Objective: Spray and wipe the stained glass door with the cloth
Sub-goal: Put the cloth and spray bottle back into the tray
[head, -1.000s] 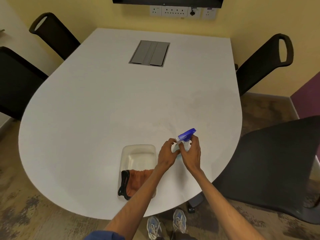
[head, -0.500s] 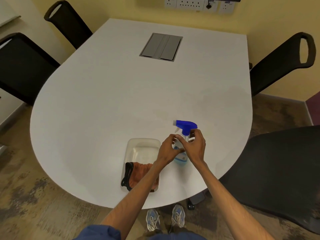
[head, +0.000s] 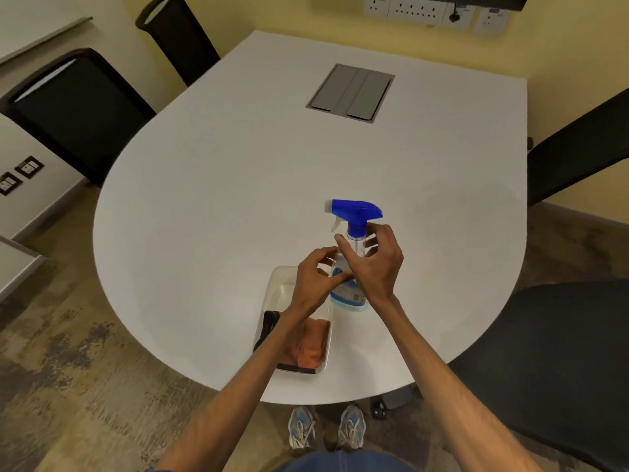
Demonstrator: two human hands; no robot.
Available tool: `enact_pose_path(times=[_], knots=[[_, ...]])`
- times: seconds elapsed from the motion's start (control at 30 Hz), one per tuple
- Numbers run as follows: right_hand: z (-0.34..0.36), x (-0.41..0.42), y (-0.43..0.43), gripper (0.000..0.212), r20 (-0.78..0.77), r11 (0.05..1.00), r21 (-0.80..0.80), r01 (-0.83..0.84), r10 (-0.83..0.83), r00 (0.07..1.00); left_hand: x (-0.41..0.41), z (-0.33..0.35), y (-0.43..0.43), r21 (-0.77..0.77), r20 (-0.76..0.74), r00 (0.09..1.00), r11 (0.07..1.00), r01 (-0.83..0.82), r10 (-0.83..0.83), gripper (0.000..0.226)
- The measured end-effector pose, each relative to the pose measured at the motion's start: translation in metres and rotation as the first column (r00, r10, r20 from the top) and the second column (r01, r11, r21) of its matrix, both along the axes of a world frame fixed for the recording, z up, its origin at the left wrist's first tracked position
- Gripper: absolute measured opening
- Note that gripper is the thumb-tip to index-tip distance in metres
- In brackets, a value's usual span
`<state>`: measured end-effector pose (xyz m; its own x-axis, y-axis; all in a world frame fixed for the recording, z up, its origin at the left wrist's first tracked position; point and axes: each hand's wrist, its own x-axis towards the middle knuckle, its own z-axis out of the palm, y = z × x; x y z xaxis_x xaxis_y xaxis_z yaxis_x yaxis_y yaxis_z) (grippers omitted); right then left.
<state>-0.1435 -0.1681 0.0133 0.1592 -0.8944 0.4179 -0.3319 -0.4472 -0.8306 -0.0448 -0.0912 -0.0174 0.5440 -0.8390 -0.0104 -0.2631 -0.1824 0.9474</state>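
A clear spray bottle (head: pixel 354 214) with a blue trigger head stands upright on the white table (head: pixel 238 199) near its front edge, nozzle pointing left. My right hand (head: pixel 376 267) wraps around the bottle's neck just below the head. My left hand (head: pixel 311 281) curls against the bottle's body from the left. An orange cloth (head: pixel 311 345) lies in a shallow white tray (head: pixel 280 279) just left of the bottle, partly under my left forearm, with a black strip (head: pixel 269 325) beside it. No glass door is in view.
Black chairs stand around the table: two at the left (head: pixel 78 114) (head: pixel 180 32), one at the far right (head: pixel 578 148) and one close at the right (head: pixel 544 352). A grey cable hatch (head: pixel 350 93) sits in the tabletop. Wall sockets (head: pixel 418 8) are behind.
The bottle went from tilted in both hands to standing upright with its nozzle pointing left. My right hand slid up to its neck. The view shifted toward the table's left side.
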Motion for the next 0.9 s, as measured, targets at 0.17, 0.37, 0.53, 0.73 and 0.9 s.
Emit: enact_pose_path(times=[0.17,0.37,0.53,0.73,0.9], knots=[[0.012,0.023,0.005,0.048,0.024,0.997,-0.015,-0.077,0.077,0.997,0.023,0.012,0.009,-0.043,0.021,0.998,0.998,-0.055,0.056,0.055],[0.003,0.043,0.011,0.049,0.023,0.984,0.08,-0.162,0.16,0.987,0.044,0.006,0.023,0.004,0.088,0.99,0.994,-0.113,0.112,0.058],[-0.014,0.053,0.023,0.053,0.0,0.968,0.128,-0.215,0.217,0.976,0.056,-0.006,0.033,0.073,0.098,0.984,0.985,-0.155,0.147,0.052],[-0.035,0.057,0.035,0.063,0.002,0.911,0.315,-0.266,0.279,0.96,0.061,-0.021,0.043,0.157,0.088,0.983,0.972,-0.175,0.162,0.047],[-0.053,0.053,0.045,0.063,-0.066,0.879,0.402,-0.258,0.308,0.949,0.056,-0.03,0.047,0.228,-0.004,0.992,0.966,-0.126,0.13,0.048]])
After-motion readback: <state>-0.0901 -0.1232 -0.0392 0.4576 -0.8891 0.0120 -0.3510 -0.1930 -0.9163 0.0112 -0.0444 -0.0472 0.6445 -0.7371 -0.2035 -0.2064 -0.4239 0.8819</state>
